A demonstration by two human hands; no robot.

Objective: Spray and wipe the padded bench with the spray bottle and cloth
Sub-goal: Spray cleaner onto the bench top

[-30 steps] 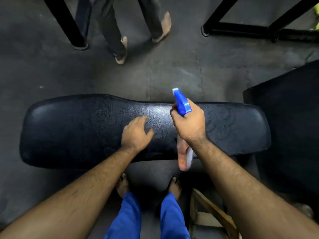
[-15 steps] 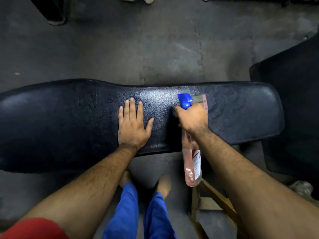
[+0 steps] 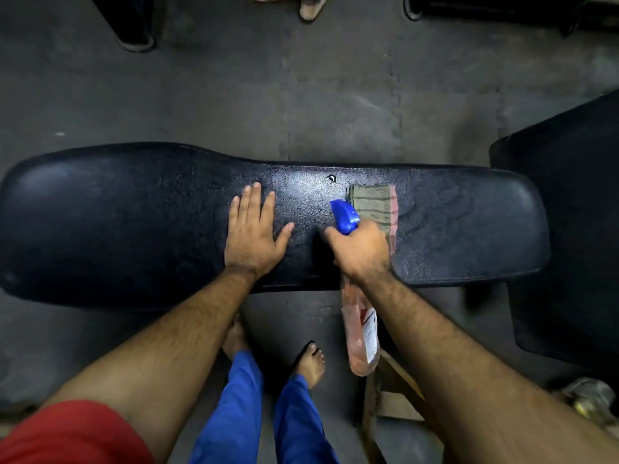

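Observation:
The black padded bench [image 3: 117, 222] runs left to right across the view. My left hand [image 3: 253, 236] lies flat on its middle with the fingers straight. My right hand [image 3: 360, 252] grips the neck of the spray bottle [image 3: 363, 333], whose blue head [image 3: 344, 216] points up and left while its pink body hangs below the bench's near edge. A striped greenish cloth [image 3: 375, 205] with a pink border lies on the bench just beyond my right hand, partly hidden by it. A small tear [image 3: 331, 178] shows in the padding near the far edge.
A second black pad [image 3: 569, 212] stands at the right. A wooden frame [image 3: 392, 390] sits on the floor under my right forearm. My bare feet [image 3: 310, 363] are below the bench. Another person's foot [image 3: 311, 8] and black frame legs [image 3: 134, 28] are at the top.
The view has tilted down toward the bench. My left hand flattened on the pad. My right hand lowered the bottle beside the cloth, which has come into view.

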